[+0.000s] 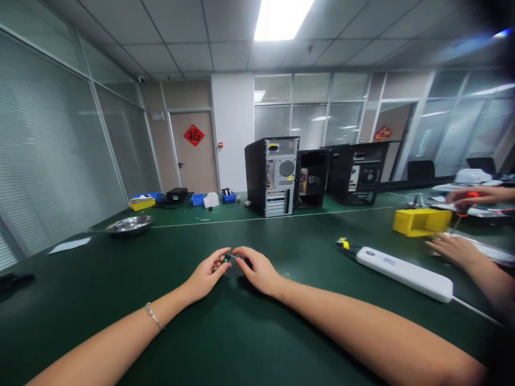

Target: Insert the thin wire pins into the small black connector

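Small green piece (226, 259) pinched between left fingers (221, 270), right fingers (244, 267) just beside, their grip unclear

This is an office serving as a computer workshop. The office shows in the panelled ceiling (177, 21) with its flat light (284, 19), the glass wall (48, 128) with blinds at left, the door (201, 171) with a red sign (193, 135), and a dark chair (420, 170) at far right. The workshop shows on the green table (185, 230): computer cases (277, 171) at the far side, a blue bin (198, 200), a yellow bin (410, 224) and a power strip (402, 272) at right, where a co-worker's hand (485, 194) grips an orange-handled tool (470, 197).
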Motion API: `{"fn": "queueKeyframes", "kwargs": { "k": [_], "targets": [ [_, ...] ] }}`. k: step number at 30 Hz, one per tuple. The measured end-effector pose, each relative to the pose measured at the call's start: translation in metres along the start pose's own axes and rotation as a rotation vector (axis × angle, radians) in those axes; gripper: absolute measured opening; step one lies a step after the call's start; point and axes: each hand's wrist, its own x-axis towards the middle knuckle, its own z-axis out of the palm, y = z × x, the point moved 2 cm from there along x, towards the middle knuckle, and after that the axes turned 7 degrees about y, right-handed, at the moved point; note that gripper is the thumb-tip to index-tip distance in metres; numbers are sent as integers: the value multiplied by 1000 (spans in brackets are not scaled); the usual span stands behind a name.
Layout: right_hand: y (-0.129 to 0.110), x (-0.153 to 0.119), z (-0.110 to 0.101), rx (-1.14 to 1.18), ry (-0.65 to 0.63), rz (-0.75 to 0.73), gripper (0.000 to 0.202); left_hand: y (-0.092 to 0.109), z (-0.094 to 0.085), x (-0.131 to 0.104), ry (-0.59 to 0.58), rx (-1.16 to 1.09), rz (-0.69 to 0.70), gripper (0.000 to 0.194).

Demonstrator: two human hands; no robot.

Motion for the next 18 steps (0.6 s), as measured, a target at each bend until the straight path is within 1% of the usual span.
{"fn": "queueKeyframes", "kwargs": {
  "k": [2, 5, 9, 13, 18],
  "targets": [
    [0, 0, -1, -36, 3, 2, 21, 0, 0, 0, 14, -10, 20, 37],
    [-1, -1, -1, -76, -10, 19, 21, 1, -2, -1, 58, 95, 69, 27],
    [0, -1, -2, -89, -18, 38, 19, 8, -5, -1, 106, 248, 160, 24],
    [0, -2, -1, -94, -17, 55, 19, 9, -6, 0, 140, 247, 201, 24],
    [1, -1, -1, -91, -4, 71, 20, 6, -6, 1, 125, 209, 247, 22]
  ]
}}
